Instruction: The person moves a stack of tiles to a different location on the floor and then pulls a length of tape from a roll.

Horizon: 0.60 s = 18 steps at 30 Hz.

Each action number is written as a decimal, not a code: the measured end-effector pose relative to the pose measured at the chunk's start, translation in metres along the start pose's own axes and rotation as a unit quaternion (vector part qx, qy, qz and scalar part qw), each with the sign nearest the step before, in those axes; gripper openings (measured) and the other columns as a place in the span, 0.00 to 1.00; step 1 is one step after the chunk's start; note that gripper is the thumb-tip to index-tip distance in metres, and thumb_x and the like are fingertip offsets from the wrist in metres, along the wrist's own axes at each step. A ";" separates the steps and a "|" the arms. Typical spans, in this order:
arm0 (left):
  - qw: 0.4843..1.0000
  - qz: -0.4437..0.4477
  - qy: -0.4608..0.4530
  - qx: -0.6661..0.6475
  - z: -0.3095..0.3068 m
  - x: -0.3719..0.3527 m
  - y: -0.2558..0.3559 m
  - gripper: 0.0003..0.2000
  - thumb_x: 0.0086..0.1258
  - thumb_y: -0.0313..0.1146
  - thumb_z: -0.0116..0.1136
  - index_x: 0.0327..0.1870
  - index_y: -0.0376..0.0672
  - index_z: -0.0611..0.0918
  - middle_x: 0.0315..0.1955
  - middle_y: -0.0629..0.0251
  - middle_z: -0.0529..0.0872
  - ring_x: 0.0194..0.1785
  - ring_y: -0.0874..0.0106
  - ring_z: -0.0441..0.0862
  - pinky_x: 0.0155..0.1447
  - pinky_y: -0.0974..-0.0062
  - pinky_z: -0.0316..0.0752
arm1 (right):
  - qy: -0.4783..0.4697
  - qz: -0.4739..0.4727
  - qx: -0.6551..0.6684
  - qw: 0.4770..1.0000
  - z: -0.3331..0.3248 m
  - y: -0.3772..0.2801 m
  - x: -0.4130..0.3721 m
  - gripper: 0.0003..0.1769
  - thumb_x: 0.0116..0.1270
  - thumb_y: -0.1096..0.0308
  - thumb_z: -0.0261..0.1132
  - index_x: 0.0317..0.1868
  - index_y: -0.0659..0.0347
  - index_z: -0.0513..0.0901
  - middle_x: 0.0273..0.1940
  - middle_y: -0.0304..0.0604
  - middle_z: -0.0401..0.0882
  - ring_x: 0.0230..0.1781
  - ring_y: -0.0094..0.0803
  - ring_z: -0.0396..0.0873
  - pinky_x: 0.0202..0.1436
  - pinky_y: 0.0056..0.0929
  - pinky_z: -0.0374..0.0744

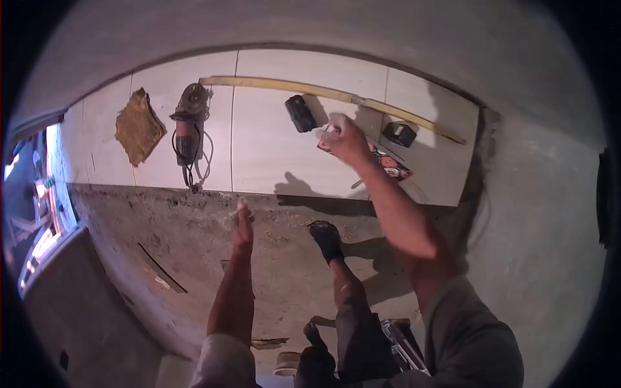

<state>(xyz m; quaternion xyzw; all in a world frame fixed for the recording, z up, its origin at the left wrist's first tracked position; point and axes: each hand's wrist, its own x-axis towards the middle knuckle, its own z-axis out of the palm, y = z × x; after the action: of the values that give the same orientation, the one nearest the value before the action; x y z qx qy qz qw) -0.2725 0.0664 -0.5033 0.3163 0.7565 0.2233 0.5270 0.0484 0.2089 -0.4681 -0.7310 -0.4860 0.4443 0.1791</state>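
Note:
My right hand point(346, 139) is over the light tiled slab, its fingers pinched together. A small pale bit shows at the fingertips, too small to name. Below that hand lies a flat piece with a red, black and white pattern point(394, 167), partly hidden by my wrist. Just left of the fingers sits a black block-shaped object point(301, 113). On the other side is a second black object point(399, 134), like a tool battery. My left hand point(244, 226) hangs in the air short of the slab's near edge, fingers stretched out and holding nothing.
An angle grinder point(185, 132) with its cord lies on the tiles point(272, 152). Left of it is a jagged brown piece point(140, 127). A long wooden strip point(291, 85) runs along the back. The rough dirt floor point(194, 246) holds a thin dark strip point(162, 268).

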 end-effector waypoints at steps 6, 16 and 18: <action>0.995 -0.093 -0.021 0.030 -0.073 -0.115 0.027 0.35 0.65 0.60 0.41 0.54 0.29 0.70 0.44 0.53 0.77 0.44 0.67 0.76 0.49 0.72 0.70 | 0.026 0.134 0.093 0.986 -0.001 0.072 -0.210 0.29 0.55 0.55 0.64 0.52 0.66 0.71 0.50 0.56 0.73 0.50 0.49 0.73 0.53 0.36 0.72; 0.986 0.075 -0.144 0.047 -0.139 -0.296 0.090 0.33 0.67 0.58 0.41 0.51 0.29 0.72 0.42 0.52 0.77 0.41 0.65 0.77 0.47 0.71 0.72 | -0.029 0.279 -0.048 0.959 -0.022 0.094 -0.656 0.35 0.49 0.42 0.61 0.48 0.66 0.75 0.50 0.59 0.73 0.52 0.51 0.71 0.55 0.42 0.69; 0.977 0.108 -0.180 0.042 -0.153 -0.335 0.094 0.32 0.67 0.57 0.41 0.52 0.29 0.71 0.44 0.51 0.77 0.43 0.65 0.77 0.48 0.71 0.71 | 0.031 0.341 0.018 0.939 -0.003 0.100 -0.731 0.35 0.49 0.42 0.61 0.47 0.66 0.75 0.49 0.59 0.73 0.52 0.50 0.71 0.55 0.42 0.69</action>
<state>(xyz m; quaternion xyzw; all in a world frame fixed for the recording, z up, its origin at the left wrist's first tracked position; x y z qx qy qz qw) -0.3114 -0.1079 -0.1675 0.4527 0.6194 0.1860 0.6138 0.0083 -0.4728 -0.1880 -0.8630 -0.1937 0.4644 0.0452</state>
